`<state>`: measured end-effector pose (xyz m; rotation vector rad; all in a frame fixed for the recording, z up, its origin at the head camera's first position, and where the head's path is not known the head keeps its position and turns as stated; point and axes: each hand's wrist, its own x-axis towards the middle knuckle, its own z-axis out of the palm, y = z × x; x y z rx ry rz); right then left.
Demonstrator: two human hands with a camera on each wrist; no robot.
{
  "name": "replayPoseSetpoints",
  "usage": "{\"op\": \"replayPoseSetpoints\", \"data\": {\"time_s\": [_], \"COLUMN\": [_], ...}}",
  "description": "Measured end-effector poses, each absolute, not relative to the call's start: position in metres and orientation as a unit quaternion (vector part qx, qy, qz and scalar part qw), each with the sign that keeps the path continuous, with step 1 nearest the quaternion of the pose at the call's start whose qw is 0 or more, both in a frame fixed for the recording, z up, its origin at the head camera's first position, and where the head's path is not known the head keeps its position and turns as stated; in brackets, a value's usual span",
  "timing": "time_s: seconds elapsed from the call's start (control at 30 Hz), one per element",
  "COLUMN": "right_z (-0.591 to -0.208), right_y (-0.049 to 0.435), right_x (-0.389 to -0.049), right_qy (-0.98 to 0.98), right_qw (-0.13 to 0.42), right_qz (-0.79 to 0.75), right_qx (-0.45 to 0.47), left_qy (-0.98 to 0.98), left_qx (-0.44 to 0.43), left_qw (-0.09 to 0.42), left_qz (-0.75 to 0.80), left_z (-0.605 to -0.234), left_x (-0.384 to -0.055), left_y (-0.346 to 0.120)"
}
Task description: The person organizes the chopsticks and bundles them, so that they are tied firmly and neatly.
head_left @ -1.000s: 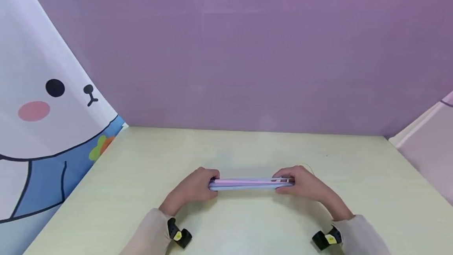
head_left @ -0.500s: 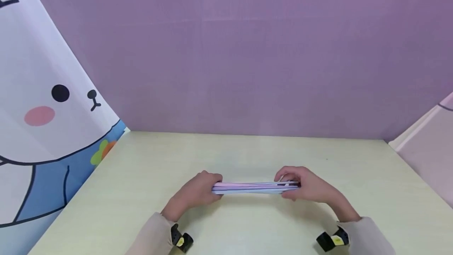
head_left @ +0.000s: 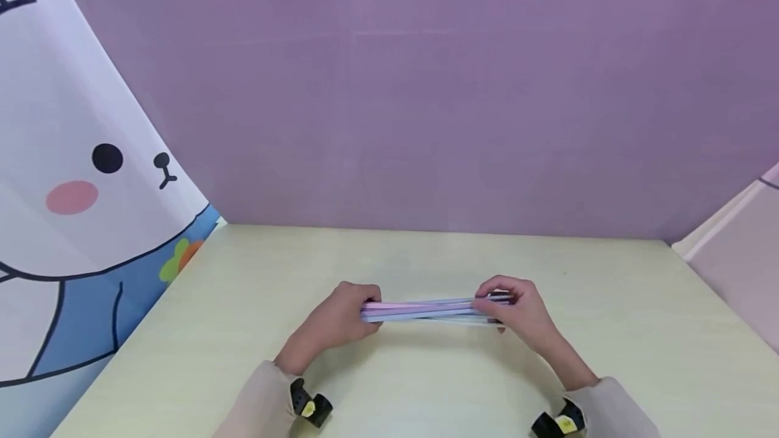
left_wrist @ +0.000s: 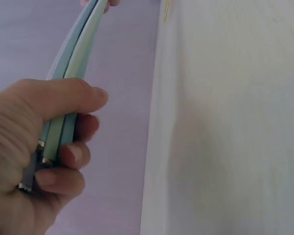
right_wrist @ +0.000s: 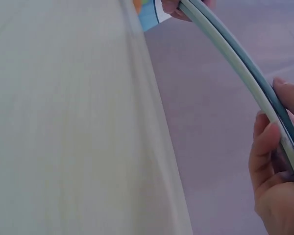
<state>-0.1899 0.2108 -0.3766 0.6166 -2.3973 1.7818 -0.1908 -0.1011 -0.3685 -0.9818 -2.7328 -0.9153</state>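
A bundle of long thin pastel sticks [head_left: 426, 309], pencil-like, is held level above the table, in pink, lilac and pale blue. My left hand [head_left: 342, 316] grips its left end. In the left wrist view the thumb lies across pale green and teal sticks [left_wrist: 78, 54], fingers curled beneath, with small metallic ends by the palm. My right hand [head_left: 525, 309] pinches the other end between thumb and fingers, and the sticks spread slightly apart there. Curled fingers of the right hand [right_wrist: 274, 161] also show around the sticks [right_wrist: 235, 61] in the right wrist view.
A pale wooden table [head_left: 420, 384] lies under both hands. Behind it stands a purple backdrop [head_left: 426, 120], with a cartoon-print cloth [head_left: 55, 235] at the left. A thin yellow loop [left_wrist: 167, 10] shows at the top of the left wrist view.
My right hand has shifted its grip, its thumb moving from below the bundle up onto its front. The sticks at that end have spread apart. My left hand keeps its hold.
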Motion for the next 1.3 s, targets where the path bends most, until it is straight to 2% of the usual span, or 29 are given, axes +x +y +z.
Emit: {"op": "replayPoseSetpoints", "data": {"time_s": [0.1, 0.4, 0.6, 0.73, 0.8, 0.9, 1.0, 1.17, 1.3], "right_z": [-0.375, -0.371, -0.371, -0.372, -0.374, -0.38, -0.384, -0.385, -0.385], "right_y": [0.209, 0.196, 0.175, 0.166, 0.167, 0.169, 0.172, 0.173, 0.172], "right_x": [-0.188, -0.183, -0.186, -0.188, -0.189, -0.188, -0.188, -0.183, -0.182], "right_qy": [-0.779, -0.731, -0.717, -0.711, -0.703, -0.68, -0.614, -0.526, -0.598], "right_qw": [0.064, 0.135, 0.164, 0.193, 0.205, 0.201, 0.172, 0.141, 0.149], "right_qz": [0.596, 0.665, 0.678, 0.676, 0.681, 0.705, 0.769, 0.839, 0.788], "right_qx": [0.185, 0.073, 0.009, 0.0, 0.003, -0.012, -0.034, -0.027, 0.002], "left_qy": [-0.897, -0.866, -0.848, -0.829, -0.826, -0.828, -0.825, -0.808, -0.81], "left_qx": [-0.298, -0.229, -0.196, -0.182, -0.175, -0.163, -0.162, -0.172, -0.158], "left_qw": [0.07, 0.182, 0.193, 0.219, 0.216, 0.194, 0.18, 0.181, 0.195], "left_qz": [-0.319, -0.405, -0.454, -0.481, -0.49, -0.501, -0.511, -0.534, -0.531], "left_z": [-0.365, -0.367, -0.369, -0.375, -0.38, -0.39, -0.396, -0.392, -0.389], "left_x": [-0.189, -0.191, -0.195, -0.198, -0.197, -0.194, -0.192, -0.193, -0.192], "left_y": [-0.099, -0.094, -0.094, -0.092, -0.09, -0.087, -0.083, -0.079, -0.082]}}
